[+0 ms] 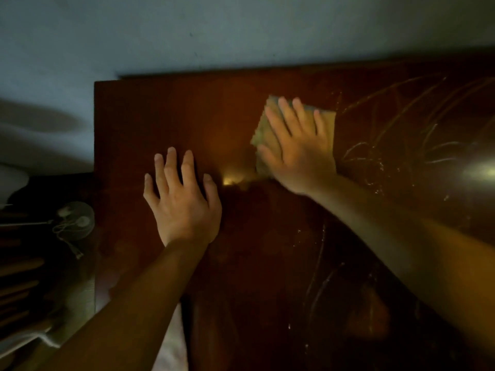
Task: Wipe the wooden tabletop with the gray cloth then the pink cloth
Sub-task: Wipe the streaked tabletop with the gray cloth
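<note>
The right hand presses flat, fingers spread, on the cloth near the surface's far edge. The left hand rests flat, holding nothing. Unpinched, the cloth could bunch or slip free, leaving wet streaks.

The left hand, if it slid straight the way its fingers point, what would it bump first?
Probably nothing on the tabletop: the wood ahead of the left hand looks bare up to the far edge, then the wall. The cloth lies off to its right.
</note>
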The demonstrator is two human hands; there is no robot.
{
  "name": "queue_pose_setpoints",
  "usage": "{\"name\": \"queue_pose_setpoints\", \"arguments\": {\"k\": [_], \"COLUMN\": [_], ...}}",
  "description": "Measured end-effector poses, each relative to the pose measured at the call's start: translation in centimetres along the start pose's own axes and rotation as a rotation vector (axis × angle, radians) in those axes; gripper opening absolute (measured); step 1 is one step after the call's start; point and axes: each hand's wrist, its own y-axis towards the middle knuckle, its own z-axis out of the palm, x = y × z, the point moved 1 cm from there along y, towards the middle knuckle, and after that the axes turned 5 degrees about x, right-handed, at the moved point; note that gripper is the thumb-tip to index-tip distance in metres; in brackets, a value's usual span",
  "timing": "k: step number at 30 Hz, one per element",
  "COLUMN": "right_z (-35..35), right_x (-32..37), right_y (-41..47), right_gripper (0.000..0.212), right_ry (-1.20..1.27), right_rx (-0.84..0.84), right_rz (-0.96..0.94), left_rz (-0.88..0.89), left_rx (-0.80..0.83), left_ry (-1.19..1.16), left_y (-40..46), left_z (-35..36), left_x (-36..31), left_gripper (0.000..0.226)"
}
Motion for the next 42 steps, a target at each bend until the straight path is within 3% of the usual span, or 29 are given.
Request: {"name": "queue_pose_setpoints", "arguments": {"k": [6,10,15,19,24,28,34,38,42], "right_z": [-1.1,0.5,3.2,1.3,-0.5,1.0,4.3,3.0,0.5], "right_x": [-0.4,2.7,6.0,3.1,0.8,3.7,7.9,6.0,3.2], "right_y": [5.5,-2.6,-12.0,-6.0,2.7,-3.8,-16.6,-12.1,-2.9], "right_gripper": [0.075,0.074,0.071,0.076,0.074,0.073,0.070,0.073,0.072], "right_ry": [0.028,0.029,0.046,0.022,0.054,0.037,0.049,0.024,0.045], "right_rx": [0.013,-0.054,-0.012,0.019,0.030,-0.055,0.001,0.029,0.027], "right_rz": [0.164,0.078,0.009,-0.059,0.162,0.065,-0.021,-0.101,0.051], "left_rz": [-0.006,-0.005,-0.013,-0.007,-0.003,-0.005,-0.010,0.000,-0.016], "left_rx": [0.027,0.031,0.028,0.040,0.022,0.015,0.020,0.022,0.007], "left_ry": [0.013,0.004,0.006,0.008,-0.008,-0.005,0.011,0.013,-0.014], "left_y": [0.1,0.1,0.1,0.1,0.0,0.0,0.0,0.1,0.0], "left_z": [-0.1,-0.1,-0.3,-0.3,-0.2,-0.2,-0.3,-0.2,-0.1], "left_x": [-0.1,0.0,-0.1,-0.1,0.0,-0.1,0.0,-0.1,0.0], "left_gripper": [0.055,0.055,0.055,0.056,0.056,0.055,0.056,0.057,0.056]}}
